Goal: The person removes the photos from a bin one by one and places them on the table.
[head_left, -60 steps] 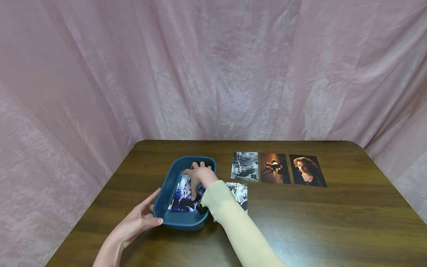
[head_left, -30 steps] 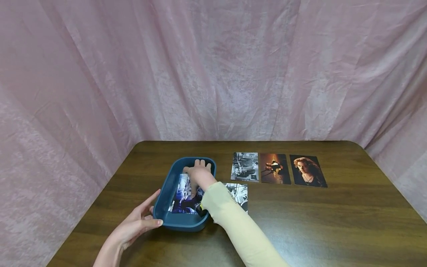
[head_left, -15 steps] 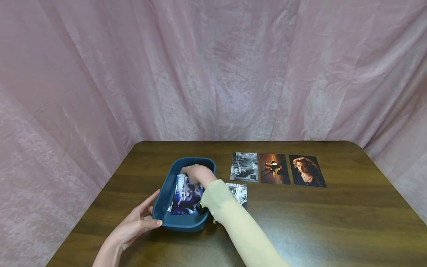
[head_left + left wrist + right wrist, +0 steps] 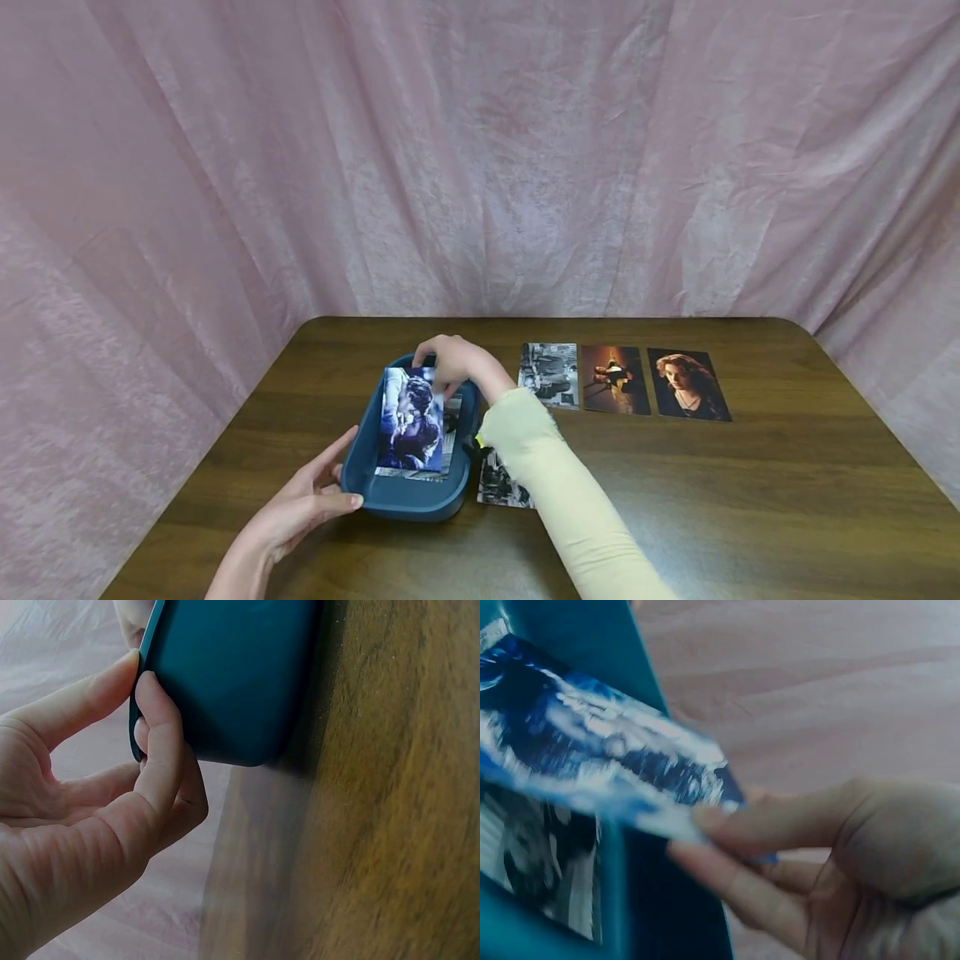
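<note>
A blue rectangular bin [image 4: 408,502] stands on the table at the left. My left hand [image 4: 300,504] holds its near-left rim, the thumb on one side and the fingers curled against the outer wall, as the left wrist view [image 4: 105,772] shows. My right hand [image 4: 453,362] pinches the far end of a blue-toned photo [image 4: 411,421] between thumb and fingers. The photo is tilted, its far end raised to the rim; in the right wrist view the photo [image 4: 607,742] slants up out of the bin. Under it a black-and-white photo [image 4: 453,410] lies on the bin's floor.
Three photos lie in a row to the right: a black-and-white one [image 4: 550,375], an orange-brown one [image 4: 617,381] and a dark portrait [image 4: 688,385]. Another black-and-white photo [image 4: 504,483] lies beside the bin, partly under my right sleeve [image 4: 555,475]. A pink curtain [image 4: 525,167] hangs behind the table.
My right hand reached down into the bin, took the blue-toned photo by its far end and lifted that end, uncovering another photo below. My left hand has stayed on the rim.
</note>
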{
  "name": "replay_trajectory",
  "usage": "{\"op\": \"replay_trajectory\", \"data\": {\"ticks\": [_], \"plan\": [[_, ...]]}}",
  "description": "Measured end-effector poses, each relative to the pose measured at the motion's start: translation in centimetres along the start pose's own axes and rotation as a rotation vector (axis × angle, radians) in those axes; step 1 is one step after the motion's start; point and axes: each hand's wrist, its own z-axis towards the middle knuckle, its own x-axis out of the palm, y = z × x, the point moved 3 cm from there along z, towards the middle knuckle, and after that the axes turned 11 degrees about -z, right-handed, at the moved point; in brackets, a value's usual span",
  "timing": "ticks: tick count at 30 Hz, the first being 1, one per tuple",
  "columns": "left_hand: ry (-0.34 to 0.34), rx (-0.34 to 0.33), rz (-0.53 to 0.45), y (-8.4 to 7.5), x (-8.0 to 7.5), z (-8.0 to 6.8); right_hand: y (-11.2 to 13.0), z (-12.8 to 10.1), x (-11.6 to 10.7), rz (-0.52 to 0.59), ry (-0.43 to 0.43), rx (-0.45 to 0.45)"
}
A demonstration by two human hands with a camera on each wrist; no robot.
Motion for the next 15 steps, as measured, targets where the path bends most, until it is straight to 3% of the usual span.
{"op": "replay_trajectory", "data": {"ticks": [6, 15], "plan": [[-0.003, -0.004, -0.002, 0.0, -0.1, -0.1, -1.7, -1.9, -1.8, 0.248, -0.04, -0.109], [0.009, 0.0, -0.017, 0.1, 0.2, -0.1, -5.2, -6.5, -4.7, 0.398, -0.192, -0.144]]}}
